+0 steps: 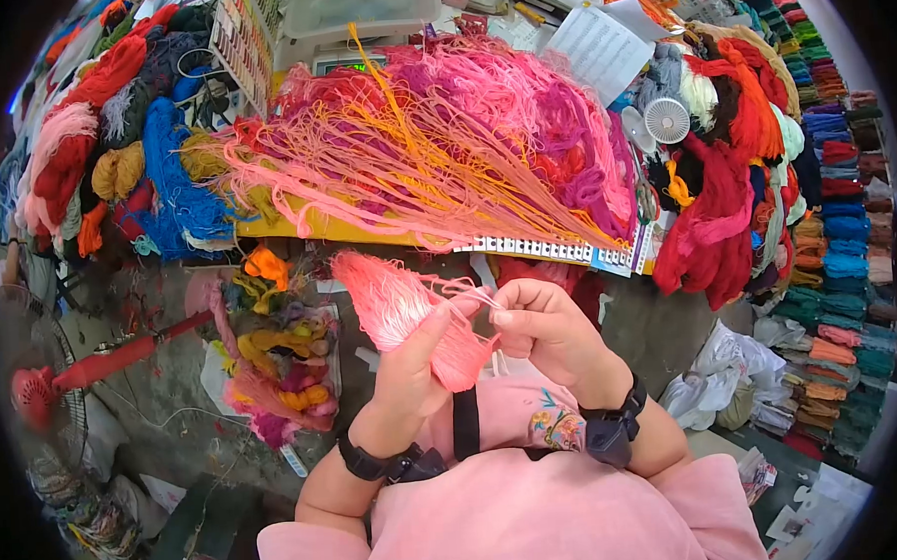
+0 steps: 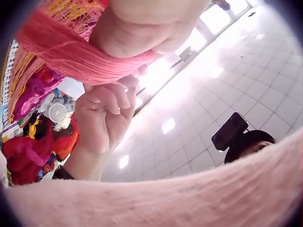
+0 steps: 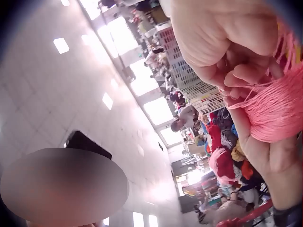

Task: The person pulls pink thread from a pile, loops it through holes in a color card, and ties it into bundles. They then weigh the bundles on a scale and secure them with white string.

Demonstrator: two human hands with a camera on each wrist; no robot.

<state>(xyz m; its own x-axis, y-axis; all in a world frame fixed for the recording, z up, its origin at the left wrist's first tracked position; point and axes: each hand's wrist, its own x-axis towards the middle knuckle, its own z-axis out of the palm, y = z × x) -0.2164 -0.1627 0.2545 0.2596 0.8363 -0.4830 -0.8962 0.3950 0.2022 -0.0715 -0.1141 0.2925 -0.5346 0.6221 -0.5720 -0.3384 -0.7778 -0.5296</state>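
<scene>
A pink thread bundle (image 1: 394,302) is held in front of my chest, its loose pale end fanning up to the left. My left hand (image 1: 426,346) grips the bundle around its lower part, thumb across it. My right hand (image 1: 530,321) sits just to its right, fingers curled, pinching a few strands that come off the bundle's top. In the left wrist view the left hand (image 2: 142,23) wraps the bundle (image 2: 71,52) with the right hand (image 2: 104,118) below. In the right wrist view the right hand (image 3: 222,33) pinches strands by the bundle (image 3: 274,104).
Ahead, a yellow-edged table (image 1: 296,227) carries a big heap of pink, orange and magenta threads (image 1: 442,140), a colour card (image 1: 547,248) and a small white fan (image 1: 667,120). Mixed yarn (image 1: 282,357) and a red fan (image 1: 33,393) lie on the floor. Yarn shelves (image 1: 836,213) stand at right.
</scene>
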